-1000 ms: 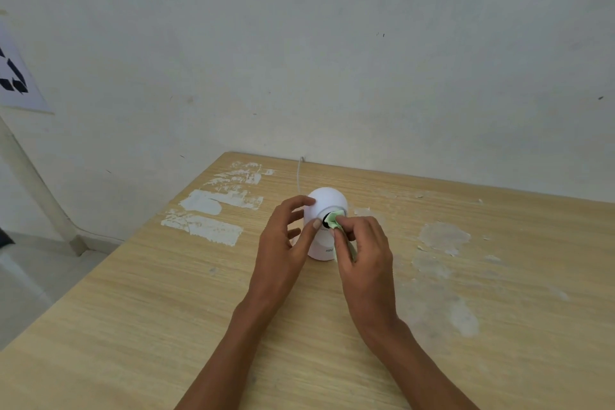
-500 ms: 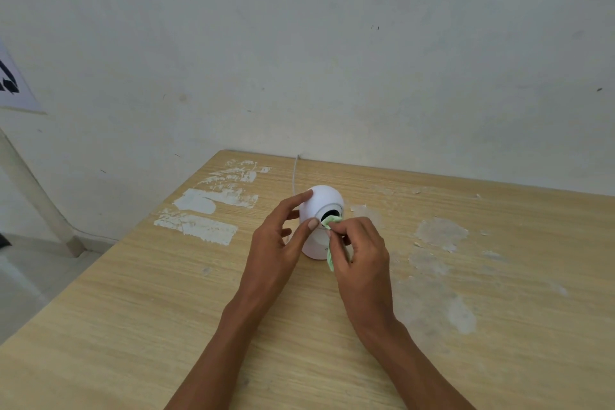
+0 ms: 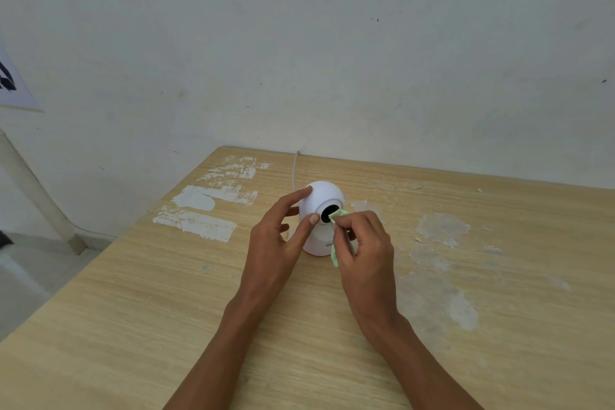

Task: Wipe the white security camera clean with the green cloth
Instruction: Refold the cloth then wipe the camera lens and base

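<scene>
Cloth at the lens, camera steadied at mid-frame

The camera [image 3: 324,200] stands upright on the worktop [image 3: 133,309]. The left hand [image 3: 276,236] braces its dome, fingers spread. The right hand [image 3: 364,243] pinches the cloth [image 3: 339,215], whose tip touches the dark lens [image 3: 330,213] just upper-left of it. No containers here.

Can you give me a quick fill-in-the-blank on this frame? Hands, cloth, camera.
1. The green cloth is pinched in the ____ hand.
2. The cloth's tip touches the camera's black ____.
3. The left hand steadies the white security camera with its ____ and forefinger.
4. A white cable runs from the camera toward the ____.

Missing words: right; lens; thumb; wall
</scene>
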